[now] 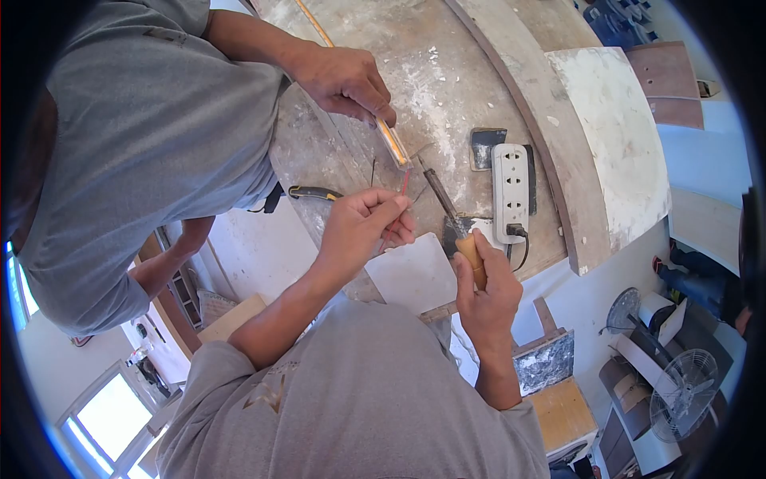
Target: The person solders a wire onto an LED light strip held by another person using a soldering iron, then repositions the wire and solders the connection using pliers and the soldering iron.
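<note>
My left hand (pixel 373 219) pinches a thin red wire (pixel 404 184) that runs up to the end of an LED strip (pixel 392 144). A co-worker's hand (pixel 347 84) holds that strip from above. In my right hand (pixel 488 283) is the wooden handle of a soldering iron (pixel 441 191), its metal shaft pointing up and left toward the strip's end. Whether the iron's tip touches anything is too small to tell.
A white power strip (pixel 511 188) with a black plug lies right of the iron. A yellow-black knife (pixel 315 193) rests left. Curved boards (pixel 610 128) cover the table's right side. The co-worker (pixel 159 160) stands at the left.
</note>
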`<state>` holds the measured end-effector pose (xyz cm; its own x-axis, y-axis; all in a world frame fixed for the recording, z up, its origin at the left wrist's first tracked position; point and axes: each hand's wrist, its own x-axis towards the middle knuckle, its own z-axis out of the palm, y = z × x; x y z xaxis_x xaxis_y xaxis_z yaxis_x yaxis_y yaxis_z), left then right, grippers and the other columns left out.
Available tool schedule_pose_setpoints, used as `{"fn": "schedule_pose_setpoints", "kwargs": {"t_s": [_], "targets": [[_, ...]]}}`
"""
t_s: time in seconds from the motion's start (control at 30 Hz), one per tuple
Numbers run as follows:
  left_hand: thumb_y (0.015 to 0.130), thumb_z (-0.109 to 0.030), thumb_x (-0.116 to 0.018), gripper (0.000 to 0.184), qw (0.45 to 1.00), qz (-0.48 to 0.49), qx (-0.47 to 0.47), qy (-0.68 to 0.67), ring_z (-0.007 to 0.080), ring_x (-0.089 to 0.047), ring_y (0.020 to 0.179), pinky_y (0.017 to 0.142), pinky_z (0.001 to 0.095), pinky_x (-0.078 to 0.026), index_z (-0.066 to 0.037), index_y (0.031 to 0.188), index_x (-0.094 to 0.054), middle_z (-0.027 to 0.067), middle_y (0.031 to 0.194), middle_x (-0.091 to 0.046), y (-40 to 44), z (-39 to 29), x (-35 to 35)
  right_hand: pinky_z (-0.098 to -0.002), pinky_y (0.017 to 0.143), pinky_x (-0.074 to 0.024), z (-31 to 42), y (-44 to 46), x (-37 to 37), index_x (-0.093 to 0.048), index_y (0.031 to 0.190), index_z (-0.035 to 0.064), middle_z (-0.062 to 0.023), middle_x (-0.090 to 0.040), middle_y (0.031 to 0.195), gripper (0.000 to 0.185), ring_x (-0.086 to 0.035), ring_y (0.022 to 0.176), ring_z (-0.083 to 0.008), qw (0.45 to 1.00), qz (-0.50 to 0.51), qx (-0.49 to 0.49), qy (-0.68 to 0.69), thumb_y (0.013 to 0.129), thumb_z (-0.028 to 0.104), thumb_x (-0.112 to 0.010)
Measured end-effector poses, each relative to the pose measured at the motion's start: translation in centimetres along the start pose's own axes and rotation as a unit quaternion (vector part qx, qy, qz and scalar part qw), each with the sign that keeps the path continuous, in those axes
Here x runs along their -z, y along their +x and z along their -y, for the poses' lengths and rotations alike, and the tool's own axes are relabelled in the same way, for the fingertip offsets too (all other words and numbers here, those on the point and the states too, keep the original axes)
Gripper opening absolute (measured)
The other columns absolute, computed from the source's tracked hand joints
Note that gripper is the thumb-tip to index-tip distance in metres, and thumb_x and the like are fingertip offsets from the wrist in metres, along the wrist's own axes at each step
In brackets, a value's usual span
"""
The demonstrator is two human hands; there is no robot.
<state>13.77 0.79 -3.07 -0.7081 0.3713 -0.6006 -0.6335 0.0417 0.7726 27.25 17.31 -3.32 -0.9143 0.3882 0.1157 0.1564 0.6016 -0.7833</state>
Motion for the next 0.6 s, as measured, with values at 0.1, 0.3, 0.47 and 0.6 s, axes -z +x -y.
{"fn": "schedule_pose_setpoints", "kwargs": {"t_s": [0.1,0.3,0.47,0.6], "targets": [[0.103,-0.02,-0.063,0.025,0.999,0.023,-0.026,0.004,0.0083,-0.059,0.072,0.064,0.0242,-0.05,0.003,0.108,-0.072,0.0041,0.084,-0.067,0.5,1.4,0.7,-0.0397,0.073,-0.0548,-0.2,0.1,0.2,-0.065,0.124,-0.0047,-0.0192,-0.069,0.094,0.04,-0.069,0.082,-0.0345,1.0,0.002,-0.002,0.009,0.086,0.0,-0.075],[0.104,-0.022,-0.063,0.028,0.999,0.021,-0.031,0.033,0.006,-0.052,0.073,0.066,0.0218,-0.045,0.003,0.111,-0.073,-0.0006,0.082,-0.061,0.7,1.5,0.3,-0.0394,0.073,-0.0554,-0.4,-0.1,-0.1,-0.065,0.123,-0.0051,-0.0203,-0.07,0.095,0.039,-0.07,0.083,-0.0343,1.0,0.017,-0.004,0.013,0.086,0.0,-0.075],[0.105,-0.021,-0.061,0.028,0.999,0.026,-0.02,0.013,0.0063,-0.053,0.075,0.068,0.022,-0.046,0.004,0.111,-0.073,-0.0009,0.083,-0.061,1.0,1.8,0.4,-0.0391,0.072,-0.0554,-0.7,-0.1,-0.4,-0.064,0.123,-0.0053,-0.0202,-0.069,0.095,0.039,-0.07,0.082,-0.0344,1.0,0.021,0.003,0.017,0.087,0.001,-0.075],[0.106,-0.02,-0.06,0.028,0.999,0.035,-0.014,-0.009,0.0063,-0.053,0.075,0.068,0.0222,-0.047,0.004,0.112,-0.072,-0.0008,0.084,-0.06,1.1,1.9,0.4,-0.0393,0.071,-0.0548,-0.7,-0.1,-0.6,-0.064,0.124,-0.0053,-0.0196,-0.069,0.092,0.04,-0.069,0.08,-0.0343,0.999,0.023,0.01,0.024,0.086,0.001,-0.075]]}}
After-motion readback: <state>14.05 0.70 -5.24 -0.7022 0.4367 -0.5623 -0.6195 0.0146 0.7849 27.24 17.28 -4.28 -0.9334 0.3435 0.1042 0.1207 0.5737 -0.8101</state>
